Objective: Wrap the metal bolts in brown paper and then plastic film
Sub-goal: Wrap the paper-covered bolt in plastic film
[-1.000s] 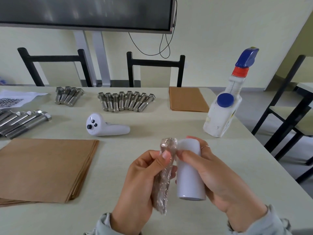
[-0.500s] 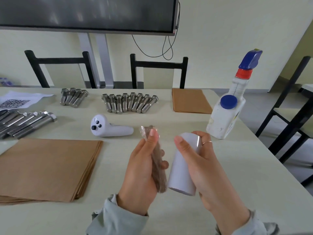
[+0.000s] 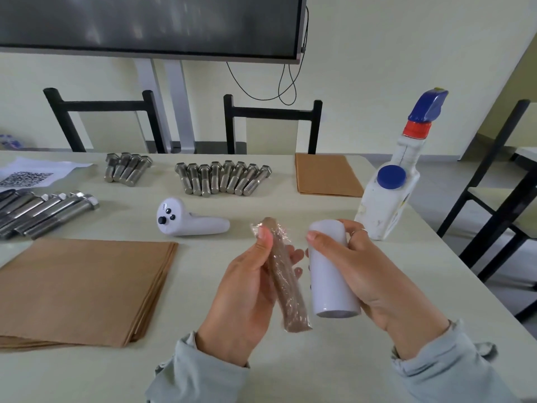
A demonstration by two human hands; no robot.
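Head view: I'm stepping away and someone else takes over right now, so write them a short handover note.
Left hand grips the wrapped bolt, in brown paper and film. Right hand holds the white film roll beside it, apart from the bundle. Done: this bolt looks wrapped. Left: bare bolts lie in groups at the table's far and left sides; brown paper stack lies at left.

Pale yellow-cream wall (image 3: 377,53) behind the pale table (image 3: 334,359). Large dark screen (image 3: 151,21) mounted high on a grey stand (image 3: 162,100); black cables (image 3: 279,82) hang in a loop from its right edge. Two black-framed chairs (image 3: 273,117) at the far side of the table, another black chair (image 3: 499,199) to the right. Grey floor (image 3: 453,181) at right. Even, diffuse light.
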